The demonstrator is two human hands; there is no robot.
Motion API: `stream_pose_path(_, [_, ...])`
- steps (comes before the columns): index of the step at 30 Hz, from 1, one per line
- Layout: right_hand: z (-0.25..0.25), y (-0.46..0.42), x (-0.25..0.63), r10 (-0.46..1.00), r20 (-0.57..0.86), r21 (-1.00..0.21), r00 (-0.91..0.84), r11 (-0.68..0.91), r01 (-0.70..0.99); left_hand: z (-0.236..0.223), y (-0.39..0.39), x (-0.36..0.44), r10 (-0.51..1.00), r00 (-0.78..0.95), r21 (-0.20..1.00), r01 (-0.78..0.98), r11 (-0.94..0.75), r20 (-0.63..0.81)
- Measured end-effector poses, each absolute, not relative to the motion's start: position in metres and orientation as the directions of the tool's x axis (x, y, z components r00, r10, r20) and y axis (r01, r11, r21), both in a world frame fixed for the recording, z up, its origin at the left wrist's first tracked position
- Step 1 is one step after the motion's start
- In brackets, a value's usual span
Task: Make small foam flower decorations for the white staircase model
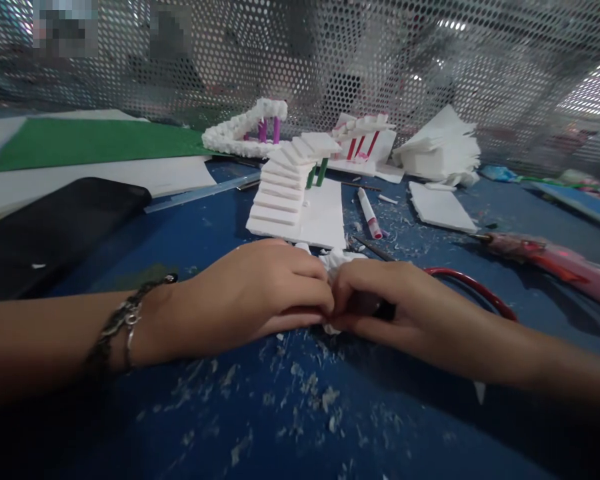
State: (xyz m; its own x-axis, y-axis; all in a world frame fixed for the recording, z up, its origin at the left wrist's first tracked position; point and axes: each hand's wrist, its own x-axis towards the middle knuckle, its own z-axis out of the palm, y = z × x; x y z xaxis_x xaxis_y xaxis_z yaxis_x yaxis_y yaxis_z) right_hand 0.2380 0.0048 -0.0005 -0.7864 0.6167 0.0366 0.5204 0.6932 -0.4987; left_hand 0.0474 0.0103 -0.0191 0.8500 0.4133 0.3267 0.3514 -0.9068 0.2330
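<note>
My left hand (265, 287) and my right hand (395, 293) meet fingertip to fingertip just above the blue table. Both are closed in a pinch around a small white piece (332, 329), mostly hidden by the fingers; it looks like foam. Crumpled white scraps (339, 260) lie right behind the fingertips. Past them stands a small white foam staircase (280, 193) with green posts, on a white square base. A white marker (370, 213) with a pinkish-red end lies to the right of that base.
Behind stand white foam models with purple posts (240, 133) and red posts (365, 137). A dark phone-like slab (55, 230) and green sheet (100, 143) lie left. On the right are a pink tool with metal tip (545, 257), a red curved handle (475, 287) and white sheets (440, 147).
</note>
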Motion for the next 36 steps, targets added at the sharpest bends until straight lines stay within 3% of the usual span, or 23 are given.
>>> stream_pose_path(3, [-0.003, 0.003, 0.240, 0.566, 0.110, -0.434, -0.817, 0.767, 0.473, -0.021, 0.011, 0.048, 0.447, 0.833, 0.247, 0.381, -0.891, 0.327])
stream_pose_path(8, [-0.004, 0.004, 0.245, 0.249, 0.211, -0.105, -0.945, 0.967, 0.231, -0.020, 0.012, 0.048, 0.414, 0.850, 0.165, 0.380, -0.910, 0.325])
stream_pose_path(15, [-0.001, 0.009, 0.247, 0.382, 0.071, -0.388, -0.922, 0.862, 0.327, -0.016, 0.015, 0.044, 0.390, 0.876, 0.235, 0.331, -0.914, 0.283])
stream_pose_path(21, [-0.002, 0.007, 0.245, 0.427, 0.100, -0.370, -0.899, 0.854, 0.365, -0.020, 0.015, 0.044, 0.391, 0.868, 0.202, 0.342, -0.918, 0.308])
stream_pose_path(27, [-0.002, 0.005, 0.240, 0.522, 0.081, -0.426, -0.849, 0.788, 0.444, -0.021, 0.014, 0.043, 0.420, 0.852, 0.249, 0.353, -0.902, 0.314])
stream_pose_path(32, [-0.002, 0.005, 0.238, 0.579, 0.042, -0.398, -0.814, 0.757, 0.518, -0.019, 0.015, 0.042, 0.397, 0.859, 0.262, 0.321, -0.910, 0.324])
stream_pose_path(36, [-0.003, 0.007, 0.236, 0.610, 0.025, -0.409, -0.792, 0.729, 0.548, -0.018, 0.011, 0.044, 0.357, 0.865, 0.130, 0.332, -0.934, 0.352])
